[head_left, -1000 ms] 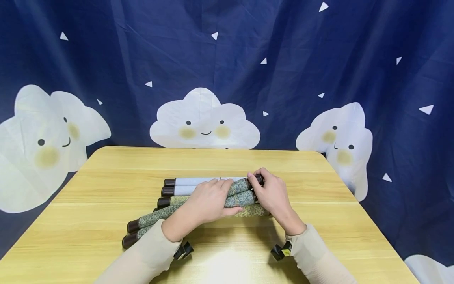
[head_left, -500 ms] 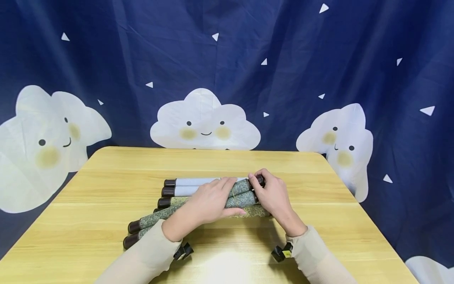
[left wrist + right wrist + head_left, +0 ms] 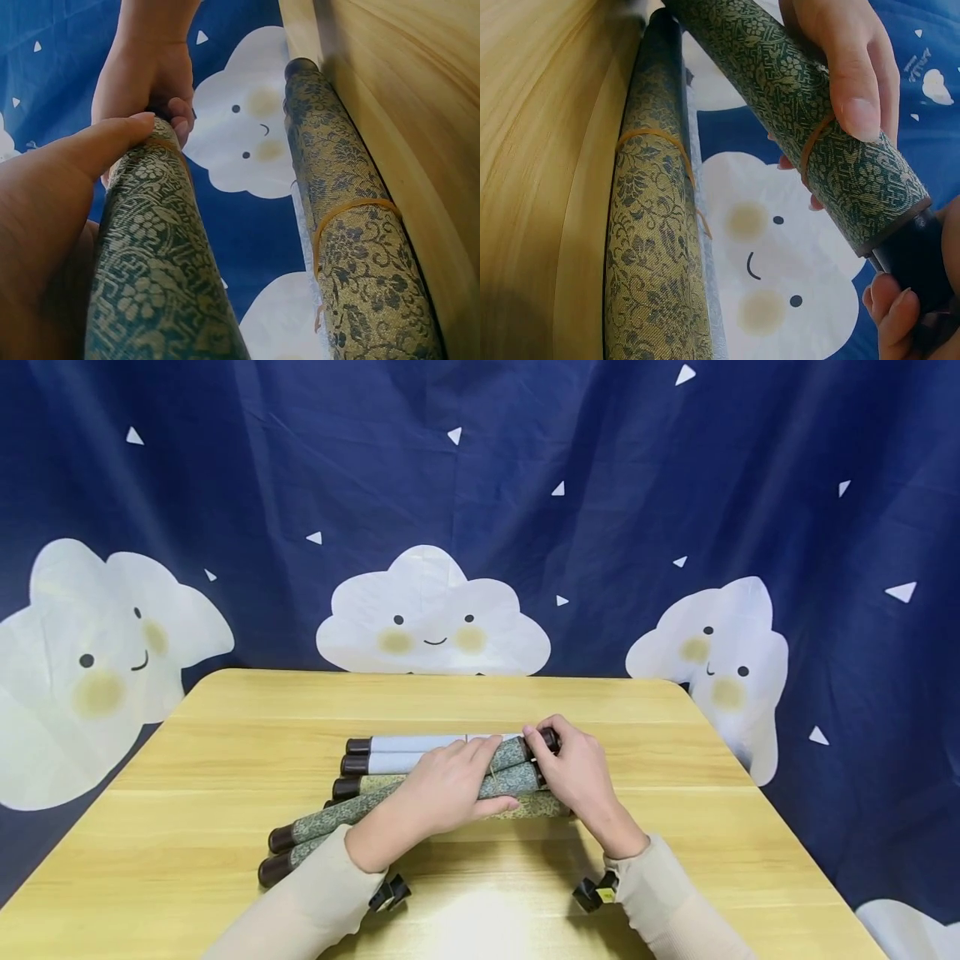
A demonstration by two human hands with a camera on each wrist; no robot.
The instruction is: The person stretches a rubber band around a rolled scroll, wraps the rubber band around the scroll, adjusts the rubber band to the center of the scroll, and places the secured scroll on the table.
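Note:
A green patterned hanging scroll (image 3: pixel 510 779), rolled on two rods with dark end knobs, lies slanted in both hands, raised above the other scrolls. My left hand (image 3: pixel 442 787) grips its middle, fingers over the top and thumb on the near side. A tan rubber band (image 3: pixel 815 150) circles the scroll by the left fingertips. At the scroll's right end, my right hand (image 3: pixel 576 774) holds the dark knobs (image 3: pixel 913 255), thumb and fingers curled round them. Under it, a gold scroll (image 3: pixel 652 225) with dark flowers rests on the table, also bound by a rubber band (image 3: pixel 356 206).
Behind the gold scroll lies a pale blue scroll (image 3: pixel 396 762) with dark knobs, parallel to the table's back edge. The wooden table (image 3: pixel 247 752) has a bright glare at its front. A blue curtain (image 3: pixel 495 510) with smiling clouds hangs behind.
My left fingers have shifted slightly to the right along the green scroll. The right hand keeps its hold on the knobs, and the other scrolls stay in place.

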